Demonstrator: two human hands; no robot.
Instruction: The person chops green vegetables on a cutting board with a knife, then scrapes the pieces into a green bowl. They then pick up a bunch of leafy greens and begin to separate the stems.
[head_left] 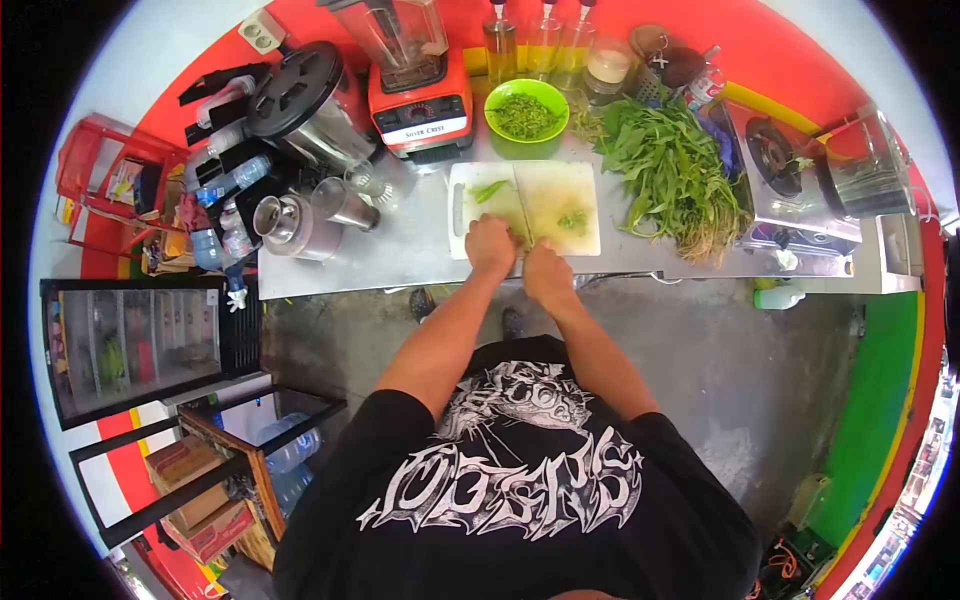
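Note:
My right hand (548,272) is closed around the handle of a knife at the near edge of a white cutting board (585,238). The thin knife blade (524,200) points away from me across the board's middle. Left of the blade, my left hand (490,246) rests on the board with its fingers curled down; what they hold, if anything, is hidden. A few green vegetable pieces (488,191) lie beyond my left hand. Chopped green bits (573,219) lie right of the blade. Behind the board stands a lime-green bowl (526,148) with chopped greens (524,117) in it.
A big heap of leafy greens with roots (672,170) lies right of the board, beside a gas stove (785,185). A red blender (420,105) and several bottles (540,45) stand at the back. Metal shakers (285,225) and a glass (345,203) are at the left.

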